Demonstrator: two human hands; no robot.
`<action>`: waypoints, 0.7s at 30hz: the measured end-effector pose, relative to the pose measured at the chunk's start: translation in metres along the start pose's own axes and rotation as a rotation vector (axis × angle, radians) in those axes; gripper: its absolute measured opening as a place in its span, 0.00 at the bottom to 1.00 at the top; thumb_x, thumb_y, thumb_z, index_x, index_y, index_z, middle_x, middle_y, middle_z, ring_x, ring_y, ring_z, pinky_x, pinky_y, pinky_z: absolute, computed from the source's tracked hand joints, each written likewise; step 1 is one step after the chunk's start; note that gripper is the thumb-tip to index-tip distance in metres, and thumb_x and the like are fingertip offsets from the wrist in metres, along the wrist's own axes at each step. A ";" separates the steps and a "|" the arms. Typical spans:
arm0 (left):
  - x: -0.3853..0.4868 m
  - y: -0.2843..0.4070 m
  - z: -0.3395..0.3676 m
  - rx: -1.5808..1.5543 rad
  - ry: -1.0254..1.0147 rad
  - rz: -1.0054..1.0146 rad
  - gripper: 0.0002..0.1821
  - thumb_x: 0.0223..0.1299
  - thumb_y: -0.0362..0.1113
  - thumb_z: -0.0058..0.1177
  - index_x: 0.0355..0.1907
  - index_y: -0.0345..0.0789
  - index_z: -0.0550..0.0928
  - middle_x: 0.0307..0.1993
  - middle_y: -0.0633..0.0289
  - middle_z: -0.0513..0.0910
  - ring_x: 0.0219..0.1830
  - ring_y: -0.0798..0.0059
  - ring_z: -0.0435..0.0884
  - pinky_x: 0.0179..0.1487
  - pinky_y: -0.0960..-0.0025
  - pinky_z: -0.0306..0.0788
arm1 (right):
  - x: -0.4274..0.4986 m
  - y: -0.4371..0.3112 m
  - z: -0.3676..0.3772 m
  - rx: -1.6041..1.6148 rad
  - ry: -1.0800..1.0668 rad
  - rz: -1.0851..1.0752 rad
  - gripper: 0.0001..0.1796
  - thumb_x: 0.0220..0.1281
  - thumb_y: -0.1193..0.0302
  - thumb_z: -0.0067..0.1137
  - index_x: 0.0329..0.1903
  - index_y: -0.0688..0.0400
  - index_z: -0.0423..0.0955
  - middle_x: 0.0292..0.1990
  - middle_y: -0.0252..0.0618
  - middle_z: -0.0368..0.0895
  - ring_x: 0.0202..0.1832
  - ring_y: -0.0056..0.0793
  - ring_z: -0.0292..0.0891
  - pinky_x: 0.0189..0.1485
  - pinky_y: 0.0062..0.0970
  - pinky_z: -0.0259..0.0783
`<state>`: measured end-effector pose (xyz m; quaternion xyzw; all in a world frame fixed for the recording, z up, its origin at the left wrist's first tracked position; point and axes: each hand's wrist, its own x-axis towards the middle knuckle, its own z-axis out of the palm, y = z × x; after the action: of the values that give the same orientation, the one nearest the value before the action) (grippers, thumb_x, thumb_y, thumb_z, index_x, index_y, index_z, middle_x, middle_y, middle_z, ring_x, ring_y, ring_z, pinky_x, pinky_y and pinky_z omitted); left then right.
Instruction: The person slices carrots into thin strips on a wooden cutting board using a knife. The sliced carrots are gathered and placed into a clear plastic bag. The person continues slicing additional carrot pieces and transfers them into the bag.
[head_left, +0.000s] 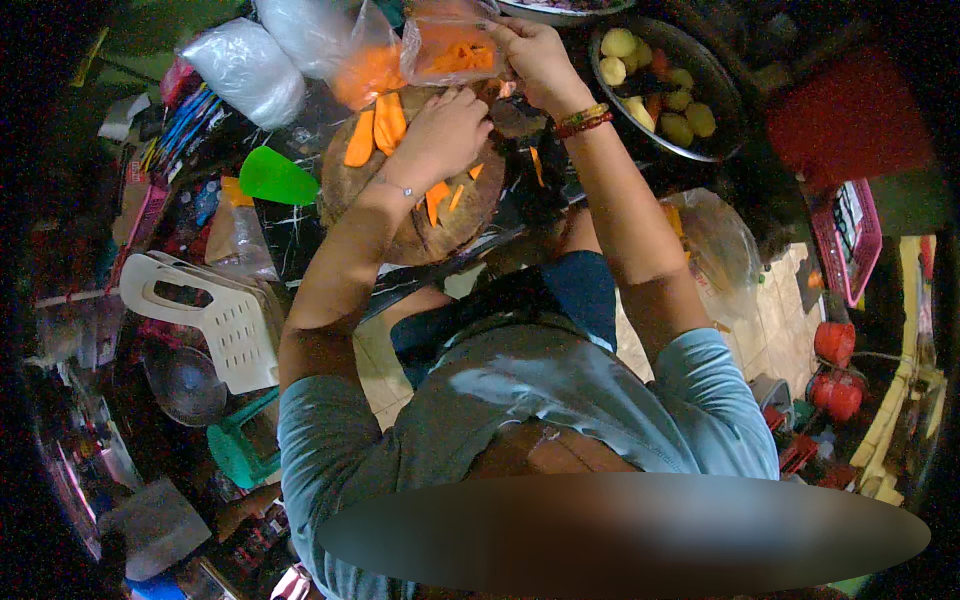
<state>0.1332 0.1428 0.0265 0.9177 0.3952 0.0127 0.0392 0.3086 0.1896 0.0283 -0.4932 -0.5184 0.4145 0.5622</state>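
Observation:
My right hand (531, 58) grips the edge of a clear plastic bag (420, 54) that holds orange carrot strips (463, 57). On a round wooden chopping board (349, 180), my left hand (454, 124) lies palm down with its fingers bent; what is under the fingers is hidden. Long carrot slices (389, 124) rest at the board's far left, beside my left hand. Smaller carrot pieces (435, 201) are scattered nearer to me on the wood. Another carrot strip (537, 166) lies off the board, on the dark marbled tabletop (289, 232).
A metal basin (724, 146) of peeled vegetables stands at the far right, with another bowl (570, 9) beyond. Stuffed plastic bags (251, 71) and a green plastic piece (277, 177) lie left of the board. A white plastic chair (232, 330) and a clear bag (720, 240) flank me.

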 end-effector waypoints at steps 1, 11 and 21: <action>-0.004 -0.002 0.012 0.013 0.061 0.010 0.17 0.69 0.40 0.49 0.52 0.31 0.79 0.59 0.47 0.77 0.63 0.51 0.73 0.66 0.57 0.69 | 0.000 -0.001 -0.002 -0.059 0.012 -0.037 0.20 0.70 0.62 0.60 0.53 0.67 0.80 0.33 0.36 0.83 0.31 0.21 0.76 0.33 0.25 0.74; -0.045 0.011 -0.012 0.037 0.340 -0.011 0.12 0.55 0.34 0.56 0.40 0.32 0.86 0.46 0.46 0.83 0.54 0.47 0.78 0.60 0.50 0.72 | -0.024 -0.033 -0.029 -0.086 -0.052 0.037 0.24 0.77 0.60 0.53 0.63 0.66 0.75 0.38 0.44 0.84 0.36 0.26 0.79 0.40 0.29 0.74; 0.017 0.082 0.074 0.121 0.264 0.156 0.15 0.60 0.35 0.51 0.46 0.33 0.86 0.49 0.56 0.84 0.57 0.58 0.78 0.72 0.40 0.56 | -0.137 0.022 -0.067 -0.947 -0.063 -0.200 0.19 0.67 0.58 0.59 0.50 0.58 0.82 0.41 0.58 0.77 0.49 0.60 0.74 0.54 0.50 0.72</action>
<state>0.2082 0.0942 -0.0411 0.9366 0.3248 0.1122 -0.0694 0.3593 0.0508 -0.0156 -0.6300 -0.7117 0.0915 0.2970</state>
